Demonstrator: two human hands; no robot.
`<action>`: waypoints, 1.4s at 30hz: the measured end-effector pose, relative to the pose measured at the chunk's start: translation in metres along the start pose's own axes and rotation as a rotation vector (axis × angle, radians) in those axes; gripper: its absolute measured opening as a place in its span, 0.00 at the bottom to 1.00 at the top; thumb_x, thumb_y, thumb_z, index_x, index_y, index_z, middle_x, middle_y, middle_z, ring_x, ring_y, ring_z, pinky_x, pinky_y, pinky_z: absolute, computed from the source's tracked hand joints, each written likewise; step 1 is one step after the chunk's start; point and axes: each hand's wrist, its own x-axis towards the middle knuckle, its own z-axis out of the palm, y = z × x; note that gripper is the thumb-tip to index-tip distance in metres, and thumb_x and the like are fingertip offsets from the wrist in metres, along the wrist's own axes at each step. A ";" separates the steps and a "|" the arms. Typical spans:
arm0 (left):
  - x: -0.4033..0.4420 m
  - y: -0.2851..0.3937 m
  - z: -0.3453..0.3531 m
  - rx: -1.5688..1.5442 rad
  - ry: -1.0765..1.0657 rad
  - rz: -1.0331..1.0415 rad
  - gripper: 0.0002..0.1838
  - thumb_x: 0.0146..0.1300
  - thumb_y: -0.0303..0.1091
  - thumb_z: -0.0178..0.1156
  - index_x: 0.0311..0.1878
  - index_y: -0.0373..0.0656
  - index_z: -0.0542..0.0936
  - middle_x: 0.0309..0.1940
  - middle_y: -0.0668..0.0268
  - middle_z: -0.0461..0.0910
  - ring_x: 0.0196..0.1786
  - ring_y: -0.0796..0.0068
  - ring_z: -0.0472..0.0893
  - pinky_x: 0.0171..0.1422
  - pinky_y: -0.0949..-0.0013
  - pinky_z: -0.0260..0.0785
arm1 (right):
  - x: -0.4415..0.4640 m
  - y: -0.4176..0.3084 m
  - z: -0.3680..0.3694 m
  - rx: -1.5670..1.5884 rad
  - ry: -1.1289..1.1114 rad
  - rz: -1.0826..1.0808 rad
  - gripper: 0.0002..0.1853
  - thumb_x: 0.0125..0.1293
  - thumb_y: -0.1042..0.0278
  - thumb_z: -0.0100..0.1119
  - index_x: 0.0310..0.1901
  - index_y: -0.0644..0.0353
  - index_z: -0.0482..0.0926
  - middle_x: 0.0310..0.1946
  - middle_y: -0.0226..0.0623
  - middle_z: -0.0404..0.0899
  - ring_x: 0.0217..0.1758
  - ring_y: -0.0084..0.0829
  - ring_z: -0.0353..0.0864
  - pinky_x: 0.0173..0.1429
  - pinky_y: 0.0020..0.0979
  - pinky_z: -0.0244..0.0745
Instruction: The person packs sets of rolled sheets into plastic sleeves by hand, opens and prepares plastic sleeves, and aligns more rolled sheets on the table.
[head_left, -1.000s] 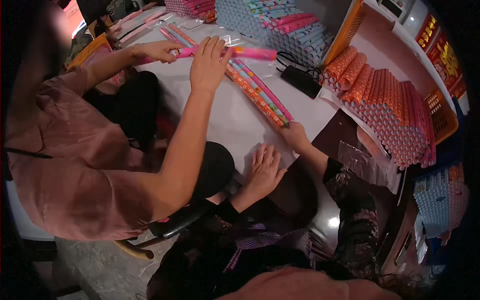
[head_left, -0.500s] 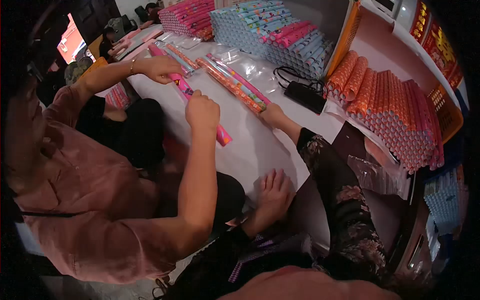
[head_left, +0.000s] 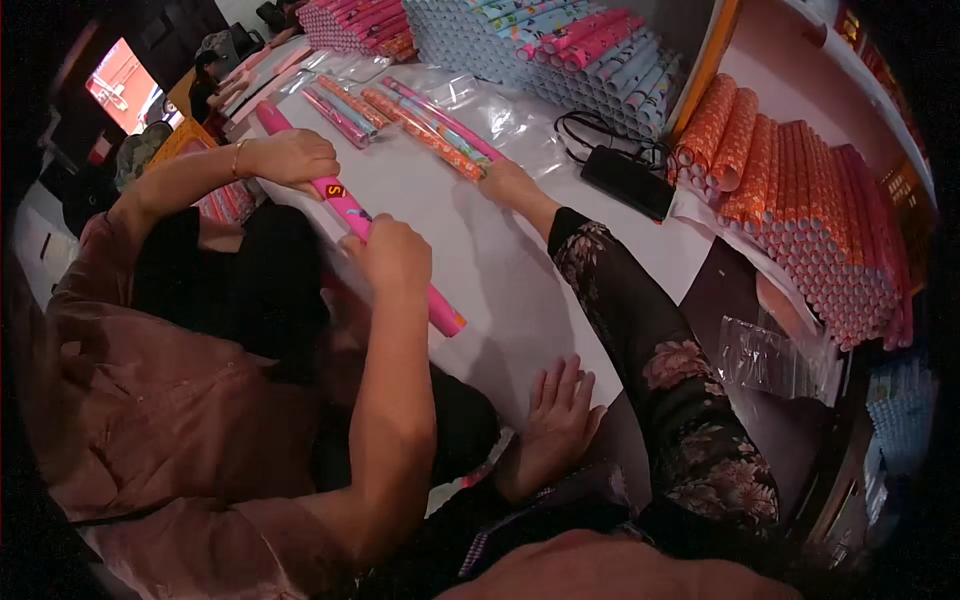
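Note:
My right hand point(head_left: 508, 187), in a black floral sleeve, is closed around the near ends of a bundle of wrapping paper rolls point(head_left: 425, 128). Orange, light blue and pink rolls lie side by side in that bundle on the white table point(head_left: 480, 260). Close to my body, my left hand point(head_left: 556, 425) rests on the table edge, fingers spread, holding nothing. To my left, a co-worker in a dusty pink shirt grips a pink wrapping paper roll point(head_left: 345, 205) with both hands. Another small group of rolls point(head_left: 345, 110) lies beyond it.
Light blue rolls point(head_left: 540, 75) are stacked high at the back, beside a pink stack point(head_left: 355, 28). Orange and pink rolls point(head_left: 790, 220) fill the right side. A black box with a cable point(head_left: 625, 180) lies before them, and clear plastic bags point(head_left: 765, 360) lie at right.
My right hand and the bundle have shifted away and to the left. My left hand's fingers have spread wider. The co-worker's hands have moved along the pink roll, which sits lower and nearer.

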 end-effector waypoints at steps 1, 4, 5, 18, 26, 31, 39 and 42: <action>0.000 0.000 0.002 -0.014 -0.007 -0.005 0.26 0.63 0.42 0.61 0.60 0.35 0.72 0.66 0.45 0.65 0.70 0.43 0.64 0.71 0.45 0.55 | 0.004 0.002 0.003 0.005 0.019 -0.001 0.18 0.66 0.56 0.52 0.47 0.59 0.82 0.44 0.51 0.83 0.50 0.50 0.82 0.53 0.46 0.75; -0.004 -0.008 0.024 -0.007 0.011 0.006 0.27 0.62 0.41 0.62 0.60 0.35 0.72 0.66 0.45 0.66 0.69 0.43 0.65 0.71 0.45 0.56 | 0.016 0.012 0.017 0.080 0.096 -0.055 0.17 0.67 0.57 0.51 0.47 0.60 0.82 0.44 0.51 0.83 0.49 0.50 0.82 0.51 0.47 0.76; -0.009 -0.010 0.029 0.006 0.030 0.025 0.27 0.61 0.41 0.63 0.59 0.35 0.72 0.65 0.45 0.66 0.68 0.43 0.66 0.70 0.45 0.57 | 0.008 0.006 0.012 0.098 0.068 -0.041 0.16 0.67 0.60 0.50 0.47 0.60 0.82 0.43 0.52 0.83 0.48 0.51 0.82 0.51 0.47 0.76; 0.005 -0.022 -0.017 -0.032 -0.160 -0.029 0.29 0.61 0.37 0.62 0.63 0.35 0.69 0.67 0.45 0.65 0.68 0.40 0.65 0.69 0.40 0.56 | -0.026 0.017 0.013 -0.300 0.387 -0.186 0.11 0.59 0.65 0.60 0.39 0.63 0.80 0.39 0.51 0.78 0.46 0.48 0.78 0.48 0.46 0.72; 0.010 -0.045 -0.059 -0.068 -0.190 0.050 0.23 0.70 0.38 0.54 0.63 0.35 0.70 0.67 0.47 0.65 0.69 0.45 0.61 0.72 0.46 0.53 | -0.171 -0.030 -0.072 -0.451 0.183 -0.241 0.16 0.58 0.58 0.66 0.42 0.60 0.79 0.42 0.43 0.76 0.50 0.44 0.74 0.54 0.43 0.65; 0.010 -0.061 -0.085 -0.070 -0.148 0.109 0.22 0.66 0.39 0.59 0.56 0.33 0.72 0.64 0.45 0.67 0.67 0.41 0.64 0.70 0.45 0.56 | -0.297 -0.058 -0.122 -0.448 0.150 -0.135 0.15 0.58 0.62 0.66 0.44 0.58 0.80 0.47 0.40 0.77 0.55 0.41 0.74 0.59 0.43 0.64; 0.016 -0.090 -0.115 -0.269 -0.131 0.072 0.20 0.68 0.35 0.57 0.60 0.35 0.73 0.62 0.49 0.71 0.64 0.46 0.69 0.69 0.50 0.59 | -0.485 -0.108 -0.163 -0.394 0.414 0.273 0.12 0.61 0.71 0.63 0.46 0.59 0.80 0.45 0.39 0.80 0.51 0.40 0.78 0.58 0.41 0.65; 0.052 -0.047 -0.155 -0.898 -0.323 -0.187 0.16 0.73 0.32 0.51 0.58 0.33 0.77 0.59 0.54 0.75 0.60 0.64 0.75 0.66 0.67 0.65 | -0.518 -0.120 -0.164 -0.381 0.543 0.322 0.10 0.61 0.75 0.61 0.46 0.59 0.80 0.44 0.39 0.81 0.50 0.40 0.79 0.57 0.40 0.66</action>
